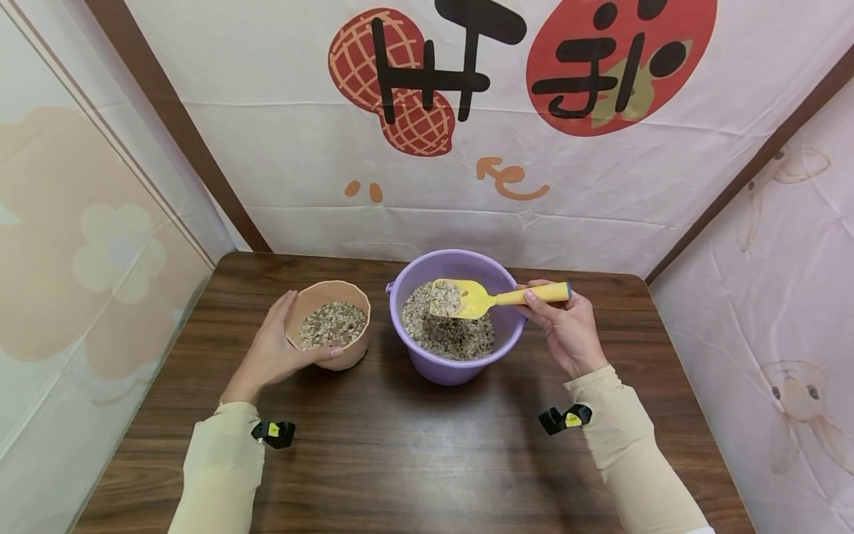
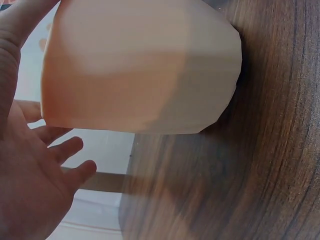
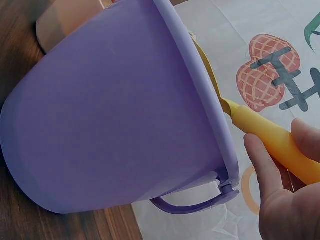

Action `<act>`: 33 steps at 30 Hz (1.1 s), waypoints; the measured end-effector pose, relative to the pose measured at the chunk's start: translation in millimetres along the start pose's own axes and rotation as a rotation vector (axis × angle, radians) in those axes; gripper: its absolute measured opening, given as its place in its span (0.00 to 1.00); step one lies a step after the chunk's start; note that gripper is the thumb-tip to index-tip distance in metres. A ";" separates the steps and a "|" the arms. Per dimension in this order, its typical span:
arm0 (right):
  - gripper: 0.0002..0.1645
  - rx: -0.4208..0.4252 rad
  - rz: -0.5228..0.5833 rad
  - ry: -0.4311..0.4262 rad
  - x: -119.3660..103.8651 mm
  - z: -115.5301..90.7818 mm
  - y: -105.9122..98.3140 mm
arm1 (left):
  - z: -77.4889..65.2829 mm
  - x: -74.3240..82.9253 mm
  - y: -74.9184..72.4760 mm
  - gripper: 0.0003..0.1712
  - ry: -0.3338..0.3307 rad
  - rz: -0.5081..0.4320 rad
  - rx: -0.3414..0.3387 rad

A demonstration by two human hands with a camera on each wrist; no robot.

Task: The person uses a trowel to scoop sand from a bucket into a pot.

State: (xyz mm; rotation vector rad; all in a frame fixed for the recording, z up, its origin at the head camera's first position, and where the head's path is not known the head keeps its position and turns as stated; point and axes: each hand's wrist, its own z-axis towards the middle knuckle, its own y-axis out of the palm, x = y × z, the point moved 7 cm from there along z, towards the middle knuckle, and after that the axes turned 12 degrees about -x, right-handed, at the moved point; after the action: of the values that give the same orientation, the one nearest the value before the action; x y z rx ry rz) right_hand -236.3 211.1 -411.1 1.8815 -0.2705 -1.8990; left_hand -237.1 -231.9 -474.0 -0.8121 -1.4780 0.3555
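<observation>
A dark wood-grained bench (image 1: 427,467) stands against pale, creased fabric walls (image 1: 287,174), the far one printed with a red peanut (image 1: 353,59) and bold black characters; on it, side by side and near each other, are a smooth lilac bucket (image 1: 437,368), round and tapering to its base, and a matt peach pot (image 1: 352,353) with a faceted rim; coarse, mottled grains (image 1: 460,341) lie in the bucket and similar bits (image 1: 333,322) in the pot; a glossy yellow scoop (image 1: 479,300) hangs above the bucket's mouth, some grains on its flat blade; its long axis runs nearly sideways, blade to the left, blue-tipped handle end to the right; the hands are well apart, the right hand (image 1: 570,326) pinching the scoop's handle, the left hand (image 1: 273,356) curled round the pot's left side, thumb along the near rim
</observation>
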 end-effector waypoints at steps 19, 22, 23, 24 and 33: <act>0.09 -0.058 0.075 -0.081 -4.8 5.4 31.9 | 0.6 -5.7 3.1 0.77 -0.013 -0.045 0.006; 0.11 -0.060 0.060 -0.070 -1.4 9.1 45.0 | 0.2 -6.2 3.9 0.77 -0.012 -0.055 0.010; 0.11 -0.058 0.053 -0.063 0.3 10.6 49.7 | 0.0 -6.3 4.2 0.77 -0.011 -0.057 0.010; 0.10 -0.056 0.050 -0.058 2.1 12.4 54.7 | -0.2 -6.4 4.3 0.77 -0.009 -0.058 0.011; 0.10 -0.059 0.016 -0.036 21.2 32.8 102.2 | -0.7 -7.2 5.0 0.76 -0.013 -0.059 0.007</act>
State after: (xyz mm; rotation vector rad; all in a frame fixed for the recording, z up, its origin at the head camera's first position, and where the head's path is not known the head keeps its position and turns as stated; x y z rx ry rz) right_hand -249.9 106.2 -383.2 1.8027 -0.2375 -1.9105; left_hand -235.9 -233.4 -482.6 -0.7604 -1.5089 0.3223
